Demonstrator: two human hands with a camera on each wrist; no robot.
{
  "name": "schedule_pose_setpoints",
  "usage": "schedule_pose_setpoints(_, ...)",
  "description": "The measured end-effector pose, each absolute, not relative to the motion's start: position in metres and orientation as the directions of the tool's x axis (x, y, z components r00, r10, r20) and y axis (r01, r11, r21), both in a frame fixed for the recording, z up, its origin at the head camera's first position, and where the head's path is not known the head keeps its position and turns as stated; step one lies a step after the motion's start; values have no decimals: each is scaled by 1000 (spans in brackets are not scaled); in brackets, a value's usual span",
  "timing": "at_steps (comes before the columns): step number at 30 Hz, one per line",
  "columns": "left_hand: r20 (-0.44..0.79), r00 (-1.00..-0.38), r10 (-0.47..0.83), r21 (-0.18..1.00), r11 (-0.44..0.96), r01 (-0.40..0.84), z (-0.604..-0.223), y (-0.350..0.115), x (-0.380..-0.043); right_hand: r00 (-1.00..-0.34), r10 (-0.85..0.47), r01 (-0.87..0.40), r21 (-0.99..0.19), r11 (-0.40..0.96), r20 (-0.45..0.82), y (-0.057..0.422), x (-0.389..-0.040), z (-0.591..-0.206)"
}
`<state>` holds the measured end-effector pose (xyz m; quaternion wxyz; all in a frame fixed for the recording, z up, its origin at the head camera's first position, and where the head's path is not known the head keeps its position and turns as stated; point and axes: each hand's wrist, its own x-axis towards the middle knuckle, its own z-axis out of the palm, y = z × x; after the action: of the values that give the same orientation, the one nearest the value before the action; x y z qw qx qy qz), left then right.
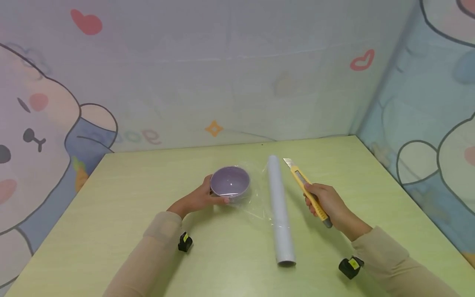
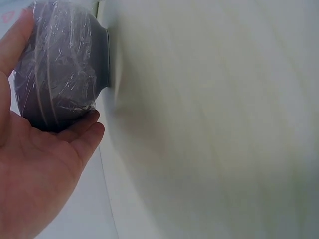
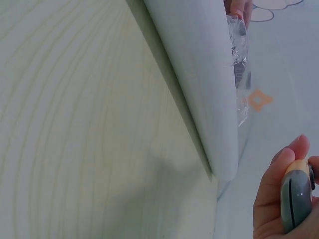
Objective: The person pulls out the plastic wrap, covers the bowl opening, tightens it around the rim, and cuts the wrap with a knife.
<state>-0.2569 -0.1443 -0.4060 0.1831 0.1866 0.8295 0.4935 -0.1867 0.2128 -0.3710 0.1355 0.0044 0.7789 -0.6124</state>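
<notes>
A purple bowl (image 1: 231, 181) stands on the table with clear plastic wrap (image 2: 67, 55) clinging to its side. My left hand (image 1: 204, 196) grips the bowl from its left, thumb along the near side, fingers around the far side. From the bowl the wrap (image 1: 257, 194) stretches right to a long white roll (image 1: 281, 214), which lies lengthwise on the table. Right of the roll, my right hand (image 1: 326, 202) holds a yellow utility knife (image 1: 302, 181), blade out and pointing up and left toward the roll's far end. The right wrist view shows the knife's grey butt (image 3: 294, 199) in the fist.
The pale green wood-grain table (image 1: 148, 177) ends at a cartoon-printed cloth (image 1: 178, 82) behind and at both sides. Small black wrist cameras hang under both forearms, the left camera (image 1: 184, 242) near the left sleeve and the right camera (image 1: 350, 267) near the right.
</notes>
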Motion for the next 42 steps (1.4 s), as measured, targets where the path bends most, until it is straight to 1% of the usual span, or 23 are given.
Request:
schedule_pose_setpoints(7, -141, -856, 497, 881, 457, 121, -405, -146, -255, -954, -165, 215, -954, 210, -251, 221, -189, -370)
schedule_pose_setpoints(12, -162, -845, 509, 878, 465, 112, -403, -148, -254, -951, -179, 215, -955, 204, -252, 230, -190, -373)
schedule_pose_setpoints(16, -175, -835, 521, 883, 458, 100, -403, -149, -253, -950, -189, 205, -954, 217, -247, 236, -191, -374)
schedule_pose_setpoints(21, -184, -821, 540, 893, 441, 90, -403, -149, -253, -942, -202, 210, -941, 265, -267, 240, -194, -378)
schedule_pose_setpoints(29, -197, -811, 551, 892, 444, 84, -402, -150, -252, -942, -153, 253, -931, 262, -299, 248, -202, -385)
schedule_pose_setpoints(35, -196, -810, 552, 886, 454, 95, -401, -151, -252, -938, -130, 261, -900, 349, -322, 254, -206, -391)
schedule_pose_setpoints(42, -193, -808, 556, 876, 468, 114, -400, -152, -254, -948, -101, 201, -815, 544, -301, 259, -207, -400)
